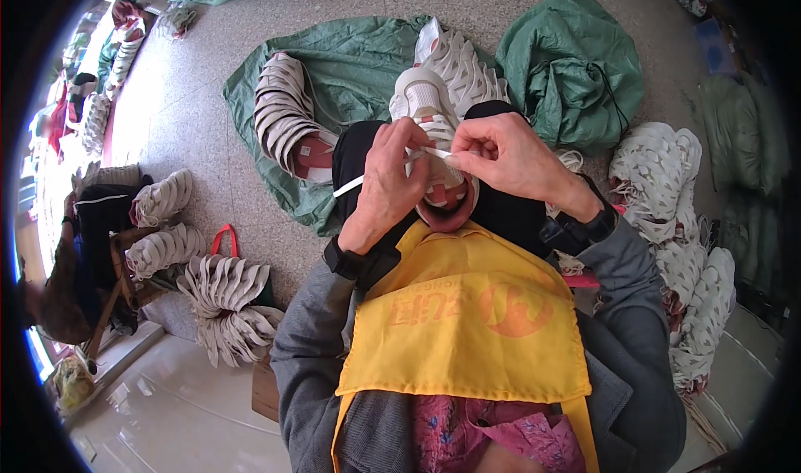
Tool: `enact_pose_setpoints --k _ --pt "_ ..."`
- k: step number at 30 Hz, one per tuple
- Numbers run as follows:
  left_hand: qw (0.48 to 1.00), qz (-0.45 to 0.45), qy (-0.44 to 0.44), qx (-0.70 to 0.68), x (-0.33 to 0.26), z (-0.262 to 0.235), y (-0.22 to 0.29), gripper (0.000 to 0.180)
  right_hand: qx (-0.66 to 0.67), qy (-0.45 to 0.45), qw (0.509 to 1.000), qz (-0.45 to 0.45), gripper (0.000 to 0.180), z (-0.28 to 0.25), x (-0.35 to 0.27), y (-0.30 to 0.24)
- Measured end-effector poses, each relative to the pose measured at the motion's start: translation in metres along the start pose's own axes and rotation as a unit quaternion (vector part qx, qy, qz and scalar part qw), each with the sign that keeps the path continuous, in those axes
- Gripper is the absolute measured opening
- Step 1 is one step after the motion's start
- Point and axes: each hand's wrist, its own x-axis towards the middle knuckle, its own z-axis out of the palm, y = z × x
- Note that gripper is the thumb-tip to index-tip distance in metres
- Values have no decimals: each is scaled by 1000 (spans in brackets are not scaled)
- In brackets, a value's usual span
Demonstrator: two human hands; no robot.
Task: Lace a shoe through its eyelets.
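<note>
The person's bare right hand (505, 158) has its thumb and forefinger clamped on a flat white lace (439, 152), just above the throat of a low white shoe with a pale rounded toe and a reddish lining (420, 98). The bare left hand (385, 171) curls over the shoe's left side, its fingertips close to the same lace; whether that grip is pinched on the lace or merely steadying the shoe cannot be told. A loose lace end sticks out past the left hand, away from the shoe.

The shoe lies between the person's dark-trousered knees, toe pointing away, heel opening toward a bright yellow apron (467, 331). White lacing crosses its throat near the toe. The step in hand looks like lacing, partway up by the look of it; the next move probably calls for a firm pinch on the tip and a clear view of the eyelet.

Beyond the shoe and to its left, a curved row of nested white shoe uppers (288, 110) rests on a spread green woven sack (359, 56). A bunched green sack (571, 72) sits beyond it to the right. Farther right of the shoe, more white uppers are heaped (655, 181) over the speckled grey floor (213, 156).
</note>
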Motion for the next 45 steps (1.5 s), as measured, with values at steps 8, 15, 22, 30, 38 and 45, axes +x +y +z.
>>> enact_pose_setpoints --k 8,15,22,30,38,45 --pt "994 10 -103 -31 14 -9 -9 14 4 8 1000 -7 15 -10 2 -3" --pt "975 -125 -139 -118 15 -37 -1 22 -23 15 999 27 14 -43 -7 16" --pt "946 -218 -73 -228 6 -84 -11 21 34 -5 995 98 8 -81 -36 33" --pt "932 -262 -17 -250 -3 -114 -31 22 86 -7 984 153 12 -81 -51 40" --pt "944 -293 39 -145 -9 -124 -42 23 -9 0 995 100 12 -26 -24 23" --pt "983 -106 43 144 -17 -91 -47 9 -32 33 999 -3 20 21 -1 20"
